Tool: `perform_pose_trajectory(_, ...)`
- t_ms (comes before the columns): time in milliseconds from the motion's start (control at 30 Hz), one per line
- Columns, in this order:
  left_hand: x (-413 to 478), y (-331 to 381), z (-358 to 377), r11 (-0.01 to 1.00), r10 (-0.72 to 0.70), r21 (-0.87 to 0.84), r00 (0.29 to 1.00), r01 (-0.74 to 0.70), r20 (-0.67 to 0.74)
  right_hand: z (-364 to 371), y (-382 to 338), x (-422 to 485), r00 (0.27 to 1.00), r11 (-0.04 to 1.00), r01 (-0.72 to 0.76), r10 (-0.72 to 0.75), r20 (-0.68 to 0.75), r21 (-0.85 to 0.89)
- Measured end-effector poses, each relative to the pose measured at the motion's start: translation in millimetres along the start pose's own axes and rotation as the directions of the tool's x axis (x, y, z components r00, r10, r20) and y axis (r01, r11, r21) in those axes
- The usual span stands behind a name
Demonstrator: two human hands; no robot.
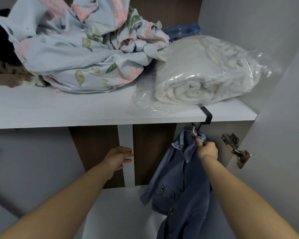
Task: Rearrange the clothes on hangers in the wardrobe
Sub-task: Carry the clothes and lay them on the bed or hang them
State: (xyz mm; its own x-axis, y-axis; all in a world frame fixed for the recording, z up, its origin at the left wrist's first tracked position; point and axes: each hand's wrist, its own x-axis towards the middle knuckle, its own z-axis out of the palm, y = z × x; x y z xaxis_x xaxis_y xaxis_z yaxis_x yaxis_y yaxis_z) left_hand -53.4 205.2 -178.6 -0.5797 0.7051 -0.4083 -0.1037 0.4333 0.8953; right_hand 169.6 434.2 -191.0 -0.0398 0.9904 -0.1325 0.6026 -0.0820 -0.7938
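Observation:
A blue denim jacket (179, 183) hangs on a hanger below the white shelf (59, 111), at the right of the wardrobe. Its hanger hook (198, 130) sits on a black over-shelf hook (207, 116) clipped to the shelf's front edge. My right hand (207, 150) is closed on the hanger neck at the jacket's collar. My left hand (118, 159) rests with spread fingers against a white vertical divider (126, 152), holding nothing.
On the shelf lie a crumpled floral bedsheet (79, 49), a rolled cream blanket in a clear plastic bag (205, 75) and a blue plastic bag (181, 31) behind it. A metal door hinge (236, 149) sticks out on the right wall.

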Motion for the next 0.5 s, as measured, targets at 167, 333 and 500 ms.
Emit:
perform_pose_trajectory(167,-1.2,0.3,5.3,1.000,0.014,0.016,1.000,-0.015,0.024,-10.0,8.9,-12.2,0.995,0.991,0.055,-0.045,0.088,-0.120)
perform_pose_trajectory(333,0.7,-8.7,16.3,0.985,0.054,0.159,0.995,-0.067,0.086,-27.2,20.0,-49.5,0.994,0.952,0.111,-0.101,0.050,-0.285)
perform_pose_trajectory(500,1.6,-19.6,38.6,0.849,0.258,0.425,0.948,-0.315,0.186,-55.0,31.2,-98.8,0.988,0.905,0.132,-0.152,-0.017,-0.405)
